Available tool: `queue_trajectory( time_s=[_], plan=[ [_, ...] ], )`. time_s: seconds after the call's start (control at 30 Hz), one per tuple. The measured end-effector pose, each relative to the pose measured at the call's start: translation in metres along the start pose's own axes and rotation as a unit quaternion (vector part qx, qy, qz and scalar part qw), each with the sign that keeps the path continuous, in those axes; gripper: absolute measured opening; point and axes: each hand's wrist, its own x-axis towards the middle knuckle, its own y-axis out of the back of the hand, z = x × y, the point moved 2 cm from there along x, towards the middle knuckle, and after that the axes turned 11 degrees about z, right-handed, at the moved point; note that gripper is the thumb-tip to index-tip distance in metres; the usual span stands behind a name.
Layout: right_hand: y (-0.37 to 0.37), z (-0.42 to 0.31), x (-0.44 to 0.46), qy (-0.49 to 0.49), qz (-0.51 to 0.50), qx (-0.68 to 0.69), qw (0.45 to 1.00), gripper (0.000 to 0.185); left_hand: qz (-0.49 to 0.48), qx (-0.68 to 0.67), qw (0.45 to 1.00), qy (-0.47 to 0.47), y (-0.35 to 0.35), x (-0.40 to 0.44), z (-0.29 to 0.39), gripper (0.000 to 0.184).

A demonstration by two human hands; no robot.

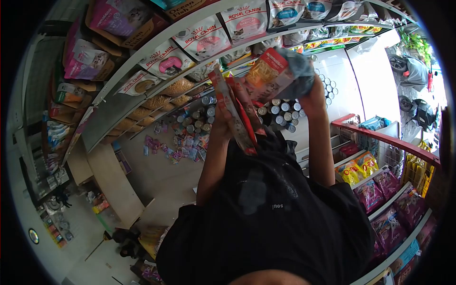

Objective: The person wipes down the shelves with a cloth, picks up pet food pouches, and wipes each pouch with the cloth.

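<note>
In the head view my left hand is closed around red, picture-printed cardboard packaging, held upright before my chest. One printed panel, with cats on it, faces up beside it; I cannot tell if these are one open box or separate pieces. My right hand is closed on a crumpled grey-blue cloth, which lies against the right edge of the printed panel. Motion blurs the cloth, and some of the right fingers are hidden behind it.
Pet food pouches line the curved shelf ahead, with clear bags of kibble below. Many cans and small sachets stand or lie on the floor. A red-railed rack holds yellow and purple bags at right.
</note>
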Motion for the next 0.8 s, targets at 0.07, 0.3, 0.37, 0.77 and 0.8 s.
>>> queue_trajectory(
  time_s=[0.07, 0.3, 0.37, 0.77, 0.8],
  plan=[
    [0.02, -0.005, 0.015, -0.004, -0.002, 0.123, 0.992, 0.04, 0.042, 0.054, 0.996, -0.055, -0.001, 0.002, 0.007, 0.087],
    [-0.037, -0.086, -0.012, 0.215, -0.066, -0.411, 0.884, 0.039, -0.113, 0.055, 0.989, 0.077, 0.036, 0.014, -0.006, 0.082],
    [-0.081, -0.087, -0.036, 0.157, -0.235, -0.515, 0.809, 0.038, -0.094, 0.105, 0.987, 0.073, 0.01, -0.001, -0.002, 0.077],
    [-0.097, -0.075, -0.027, 0.128, -0.421, -0.742, 0.506, 0.035, -0.057, 0.238, 0.967, 0.066, 0.007, -0.009, -0.012, 0.062],
    [-0.097, -0.072, -0.026, 0.136, -0.414, -0.733, 0.523, 0.035, -0.055, 0.227, 0.97, 0.066, 0.008, -0.008, -0.013, 0.061]
  ],
)
